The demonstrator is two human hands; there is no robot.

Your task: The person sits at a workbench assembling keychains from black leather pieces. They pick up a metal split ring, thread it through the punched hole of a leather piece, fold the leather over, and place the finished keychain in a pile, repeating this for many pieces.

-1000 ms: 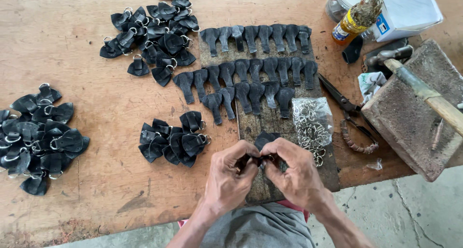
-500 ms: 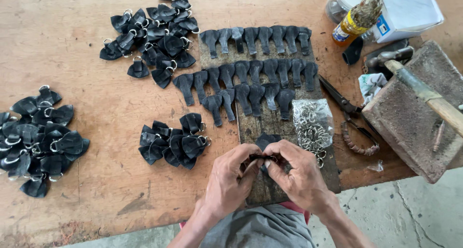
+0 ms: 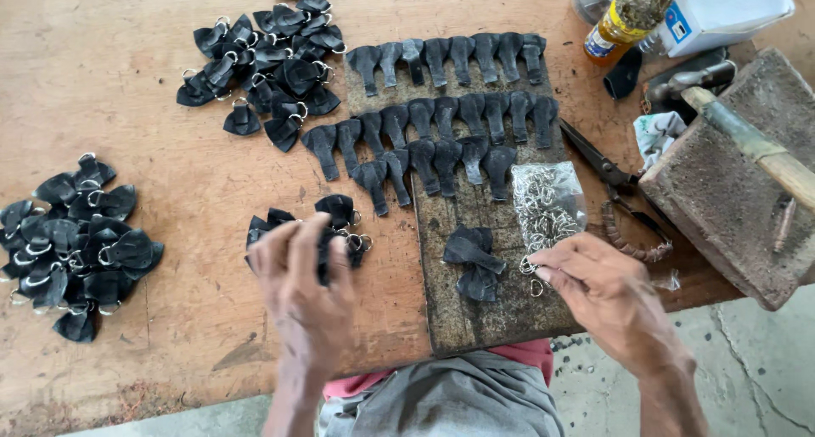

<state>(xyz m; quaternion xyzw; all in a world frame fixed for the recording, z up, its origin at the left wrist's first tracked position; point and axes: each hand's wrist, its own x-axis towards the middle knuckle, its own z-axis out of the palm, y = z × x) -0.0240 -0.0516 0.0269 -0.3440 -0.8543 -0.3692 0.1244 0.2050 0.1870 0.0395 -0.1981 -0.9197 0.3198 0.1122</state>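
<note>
Black leather tabs with rings sit in a small pile [image 3: 335,225] at centre frame, and the left hand [image 3: 306,293] lies over it, fingers spread, gripping nothing I can make out. Lower right, the right hand [image 3: 607,293] pinches at a ring [image 3: 536,288] beside the ring bag [image 3: 548,208]. Plain tabs [image 3: 474,263] wait on the board [image 3: 475,327] between the hands. This looks like the moment between pieces; threading a ring calls for a fine pinch.

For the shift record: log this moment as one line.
left hand: over small pile of ringed black pieces | right hand: fingertips at metal rings | dark board: loose black pieces
</note>
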